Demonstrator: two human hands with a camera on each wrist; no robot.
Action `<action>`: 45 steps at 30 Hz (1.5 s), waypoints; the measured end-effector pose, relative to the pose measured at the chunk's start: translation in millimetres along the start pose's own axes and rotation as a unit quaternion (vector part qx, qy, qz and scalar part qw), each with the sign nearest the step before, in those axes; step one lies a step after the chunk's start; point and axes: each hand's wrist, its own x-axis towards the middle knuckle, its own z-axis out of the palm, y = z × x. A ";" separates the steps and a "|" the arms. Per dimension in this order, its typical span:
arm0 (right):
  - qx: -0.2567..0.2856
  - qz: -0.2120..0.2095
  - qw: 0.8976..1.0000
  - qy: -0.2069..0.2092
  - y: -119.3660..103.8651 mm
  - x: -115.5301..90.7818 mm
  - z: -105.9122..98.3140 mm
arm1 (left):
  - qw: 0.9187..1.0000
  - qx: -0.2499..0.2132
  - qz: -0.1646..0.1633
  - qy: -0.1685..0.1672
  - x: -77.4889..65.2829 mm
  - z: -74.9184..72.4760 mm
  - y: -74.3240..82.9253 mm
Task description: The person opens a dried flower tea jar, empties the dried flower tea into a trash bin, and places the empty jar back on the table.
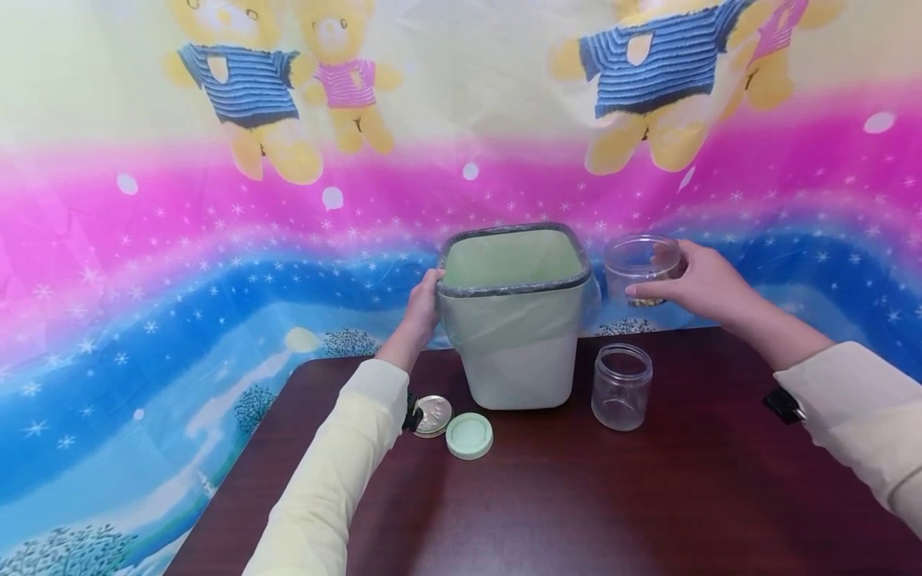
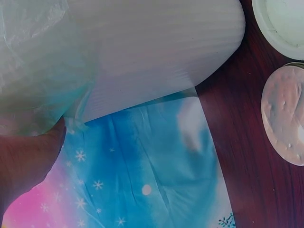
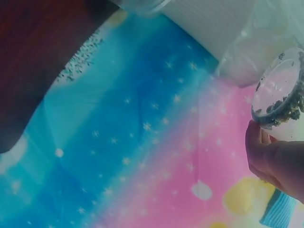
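Note:
A white trash bin [image 1: 522,372], lined with a pale green bag [image 1: 497,320] and topped by a grey rim, stands upright at the table's back. My left hand [image 1: 423,306] grips its left side just below the rim; the thumb shows against the bag in the left wrist view, the other fingers are mostly hidden. To the bin's right, my right hand [image 1: 709,284] holds a clear plastic jar [image 1: 627,276] in the air, lidless and roughly upright. Small dark and yellowish bits [image 3: 287,109] cling around that jar's bottom.
A second clear jar [image 1: 621,392], lidless, stands right of the bin. In front of the bin's left lie a pale green lid [image 1: 470,436] and a silvery disc [image 1: 434,414]. Behind the dark wood table [image 1: 547,504] hangs a bear-print cloth [image 1: 403,200].

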 end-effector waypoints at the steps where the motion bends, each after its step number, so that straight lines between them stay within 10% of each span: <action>1: -0.001 -0.002 1.000 0.005 -2.6 2.0 -1.4 | 1.000 -0.001 0.000 0.000 0.1 -0.1 -0.3; 45: -0.146 -0.124 0.979 0.077 -79.9 75.5 18.4 | 1.000 0.020 0.002 0.021 2.5 1.7 -1.4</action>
